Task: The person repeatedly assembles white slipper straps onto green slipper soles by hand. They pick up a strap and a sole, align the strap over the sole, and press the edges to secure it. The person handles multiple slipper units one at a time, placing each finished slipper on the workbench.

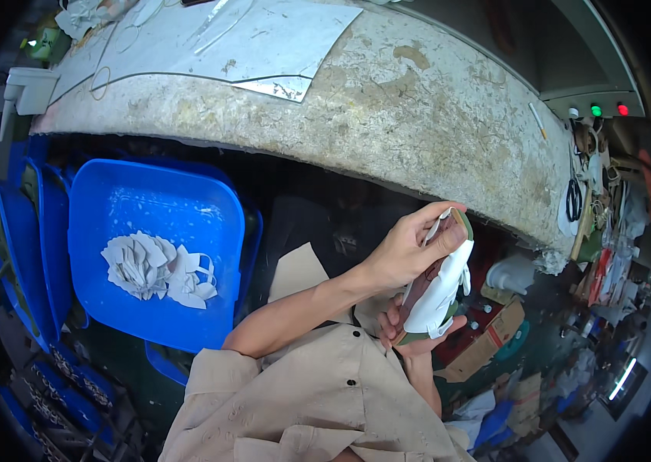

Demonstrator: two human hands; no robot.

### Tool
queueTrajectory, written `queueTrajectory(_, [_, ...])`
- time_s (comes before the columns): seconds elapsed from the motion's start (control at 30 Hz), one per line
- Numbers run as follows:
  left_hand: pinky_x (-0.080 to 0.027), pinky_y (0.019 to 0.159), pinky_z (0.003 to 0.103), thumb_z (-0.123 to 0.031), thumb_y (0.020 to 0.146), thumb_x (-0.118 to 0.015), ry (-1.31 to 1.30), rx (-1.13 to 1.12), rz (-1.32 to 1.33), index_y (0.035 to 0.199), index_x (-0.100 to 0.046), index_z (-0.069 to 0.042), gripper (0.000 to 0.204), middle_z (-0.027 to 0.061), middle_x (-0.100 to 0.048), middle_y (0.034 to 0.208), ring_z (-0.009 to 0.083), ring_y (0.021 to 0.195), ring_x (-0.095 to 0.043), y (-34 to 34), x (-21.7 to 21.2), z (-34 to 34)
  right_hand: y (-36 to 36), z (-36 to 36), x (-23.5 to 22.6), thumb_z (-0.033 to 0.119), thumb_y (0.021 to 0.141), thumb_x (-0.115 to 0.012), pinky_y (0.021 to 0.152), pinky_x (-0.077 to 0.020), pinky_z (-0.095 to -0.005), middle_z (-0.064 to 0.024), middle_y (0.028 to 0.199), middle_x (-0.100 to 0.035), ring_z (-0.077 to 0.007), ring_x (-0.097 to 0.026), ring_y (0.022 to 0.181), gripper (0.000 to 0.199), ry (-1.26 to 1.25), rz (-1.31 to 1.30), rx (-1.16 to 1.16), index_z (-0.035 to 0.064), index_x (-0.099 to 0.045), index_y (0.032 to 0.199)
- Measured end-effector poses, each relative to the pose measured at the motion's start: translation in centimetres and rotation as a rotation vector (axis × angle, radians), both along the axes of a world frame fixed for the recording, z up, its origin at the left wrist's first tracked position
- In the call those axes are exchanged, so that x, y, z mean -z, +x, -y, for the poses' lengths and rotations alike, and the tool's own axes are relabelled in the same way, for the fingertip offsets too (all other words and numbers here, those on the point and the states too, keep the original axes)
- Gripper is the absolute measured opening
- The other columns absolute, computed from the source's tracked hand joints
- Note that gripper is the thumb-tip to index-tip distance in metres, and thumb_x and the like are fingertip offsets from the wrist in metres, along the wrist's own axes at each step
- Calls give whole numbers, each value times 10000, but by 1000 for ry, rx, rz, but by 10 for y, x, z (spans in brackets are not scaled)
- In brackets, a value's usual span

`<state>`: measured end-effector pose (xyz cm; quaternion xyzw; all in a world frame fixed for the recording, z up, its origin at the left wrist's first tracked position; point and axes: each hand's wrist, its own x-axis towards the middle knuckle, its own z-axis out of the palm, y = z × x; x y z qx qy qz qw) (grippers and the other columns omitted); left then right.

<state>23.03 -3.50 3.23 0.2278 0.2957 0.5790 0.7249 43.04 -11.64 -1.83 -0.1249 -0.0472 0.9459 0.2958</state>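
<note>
In front of my body, to the right of the middle, I hold a green shoe last with a white shoe upper (pixel 442 296) draped over it. A brownish sole side faces left. My left hand (pixel 418 245) is closed round its upper end, with the thumb across the white material. Lower down, my right hand (pixel 410 327) grips the other end, partly hidden behind it. Left of me, a blue plastic tub (pixel 179 196) holds a loose heap of white cut pieces (pixel 140 264), away from both hands.
A stained, pale workbench (pixel 418 115) curves across the far side, with a white sheet (pixel 279 46) on it. A machine panel (pixel 583 108) with green and red lights stands far right. Black-handled scissors (pixel 573 200) hang at the bench's right end. A cardboard box (pixel 487 339) lies below right.
</note>
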Motion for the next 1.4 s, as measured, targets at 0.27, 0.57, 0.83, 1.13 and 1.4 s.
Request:
queueTrajectory(0.27, [-342,1139,335,-219,1015,-664,149,-131,-135,1610,-178,30,807,125,-453,1475,175,1344,-439,6,12,9,-25,-5,-26,1034,482,-600,551,-546,-393,-121,982,-573,-249,-566,781,1292,-244,-87,46,-4,-492,1244])
queueTrajectory(0.57, [-334,1179,378,-333,1111,-428,41,-39,472,1587,-286,1,599,126,-463,1533,194,1401,-452,-7,19,13,-10,-4,-11,554,884,-728,532,-539,-369,-131,1013,-572,-245,-607,770,715,-272,-295,-137,3,-490,1271])
queueTrajectory(0.83, [-467,1043,292,-180,1089,-511,53,-139,83,1518,-404,44,495,113,-587,1418,123,1212,-590,-11,29,10,-17,-6,-15,470,967,-651,528,-552,-340,-137,1006,-567,-233,-605,763,631,-293,-284,-161,-35,-482,1304])
queueTrajectory(1.13, [-219,1234,420,-387,774,-912,142,-252,-6,1622,40,6,1334,221,-186,1653,294,1518,-248,16,7,27,-4,-10,1,1005,601,-490,480,-528,-371,-212,1004,-546,-284,-577,788,1174,-416,-276,-58,120,-519,1371])
queueTrajectory(1.4, [-254,1224,449,-304,754,-935,247,-151,-192,1607,212,-99,1443,226,-146,1676,318,1535,-226,9,31,49,-9,-20,-12,1087,566,-389,395,-482,-366,-191,873,-596,-275,-569,574,1352,-283,-12,-31,70,-453,1454])
